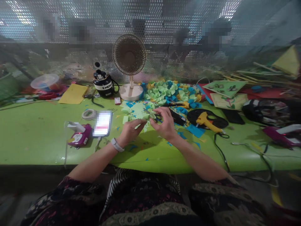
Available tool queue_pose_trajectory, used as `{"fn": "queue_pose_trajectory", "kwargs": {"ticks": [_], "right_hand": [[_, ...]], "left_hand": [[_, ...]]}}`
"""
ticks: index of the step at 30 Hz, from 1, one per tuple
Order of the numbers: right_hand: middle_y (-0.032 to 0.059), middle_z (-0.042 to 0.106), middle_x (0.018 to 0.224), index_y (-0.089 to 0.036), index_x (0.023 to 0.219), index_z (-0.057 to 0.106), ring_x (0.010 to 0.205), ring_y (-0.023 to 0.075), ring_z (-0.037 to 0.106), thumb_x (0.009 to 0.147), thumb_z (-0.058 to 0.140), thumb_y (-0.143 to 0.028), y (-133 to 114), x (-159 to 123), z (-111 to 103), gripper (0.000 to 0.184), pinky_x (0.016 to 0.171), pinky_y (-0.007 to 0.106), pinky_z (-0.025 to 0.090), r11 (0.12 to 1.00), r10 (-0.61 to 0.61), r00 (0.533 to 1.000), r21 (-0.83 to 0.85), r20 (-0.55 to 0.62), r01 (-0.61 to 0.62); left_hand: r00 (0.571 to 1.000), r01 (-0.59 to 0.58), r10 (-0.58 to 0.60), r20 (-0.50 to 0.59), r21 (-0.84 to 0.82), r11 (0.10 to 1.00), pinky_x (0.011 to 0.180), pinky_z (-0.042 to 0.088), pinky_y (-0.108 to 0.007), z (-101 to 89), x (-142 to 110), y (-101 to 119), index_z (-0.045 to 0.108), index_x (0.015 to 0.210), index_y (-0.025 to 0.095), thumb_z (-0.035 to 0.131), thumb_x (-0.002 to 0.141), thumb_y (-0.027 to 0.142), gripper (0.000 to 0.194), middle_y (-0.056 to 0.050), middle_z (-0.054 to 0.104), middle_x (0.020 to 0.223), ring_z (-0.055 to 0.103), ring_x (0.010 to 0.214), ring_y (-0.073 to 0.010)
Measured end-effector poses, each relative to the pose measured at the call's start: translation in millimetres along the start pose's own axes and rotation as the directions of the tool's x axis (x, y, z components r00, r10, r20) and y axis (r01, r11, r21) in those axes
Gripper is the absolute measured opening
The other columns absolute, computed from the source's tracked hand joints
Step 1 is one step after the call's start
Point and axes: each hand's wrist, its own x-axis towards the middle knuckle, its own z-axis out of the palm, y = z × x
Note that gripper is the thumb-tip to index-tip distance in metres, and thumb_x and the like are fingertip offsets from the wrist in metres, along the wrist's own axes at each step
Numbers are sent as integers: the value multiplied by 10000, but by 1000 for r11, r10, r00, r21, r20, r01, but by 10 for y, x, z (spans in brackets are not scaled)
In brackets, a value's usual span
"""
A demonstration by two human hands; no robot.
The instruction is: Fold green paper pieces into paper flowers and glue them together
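Over the middle of the table, my left hand (pixel 131 130) is closed, its fingertips pinching a small light green paper piece (pixel 152 115). My right hand (pixel 166 124) is closed as well, with thumb and index finger on the other side of that folded piece. A thin grey blade-like shape and a dark loop show by the right fingers; I cannot tell whether that hand also holds scissors. Flat light green paper (pixel 137 110) lies just beyond the fingertips. Behind it rises a heap of folded green, blue and yellow paper flowers (pixel 164 91).
A fan (pixel 129 56) and a black jug (pixel 103 84) stand at the back. Left are a lit phone (pixel 102 124), a tape roll (pixel 88 114) and a purple device (pixel 80 136). A yellow glue gun (pixel 208 121) with its cord and a blue paper sheet (pixel 195 131) lie right.
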Motion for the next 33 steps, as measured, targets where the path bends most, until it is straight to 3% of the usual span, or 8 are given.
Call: {"fn": "queue_pose_trajectory", "kwargs": {"ticks": [15,22,26,30,33], "right_hand": [[94,628,1081,-227,1100,596,965,231,625,809,636,-238,17,9,-1,294,860,402,538,1000,-2,999,-14,32,2],[84,632,1045,-216,1075,616,893,207,626,806,656,-254,11,19,-14,275,836,368,536,999,9,999,47,39,-11],[95,629,1059,-210,1049,621,1005,229,610,880,563,-278,3,30,-45,191,871,386,520,995,9,1000,101,15,-11],[98,621,1051,-200,1022,620,930,211,617,898,530,-327,41,50,-29,200,810,370,524,979,151,988,136,5,-151],[79,638,990,-192,1005,616,824,185,623,879,556,-387,102,39,24,240,749,345,524,916,315,939,216,141,-340]], "left_hand": [[993,-114,111,44,68,991,714,591,-264,-47,8,-55,724,1010,187,607,918,251,162,-75,775,919,740,784,-167],[999,18,-19,-50,-7,1000,642,566,-243,-37,39,-59,744,891,170,645,890,262,135,-65,771,818,719,686,-158],[995,86,-91,-44,-91,992,635,582,-239,-46,51,-93,736,925,152,657,883,297,170,-80,772,840,727,697,-162],[995,5,-10,-99,-50,999,706,604,-253,-60,70,-148,735,957,156,642,889,263,157,-83,776,888,738,748,-162],[988,-98,97,-122,1,995,777,609,-280,-82,92,-195,740,977,181,616,897,203,150,-74,777,933,744,823,-170]]}}
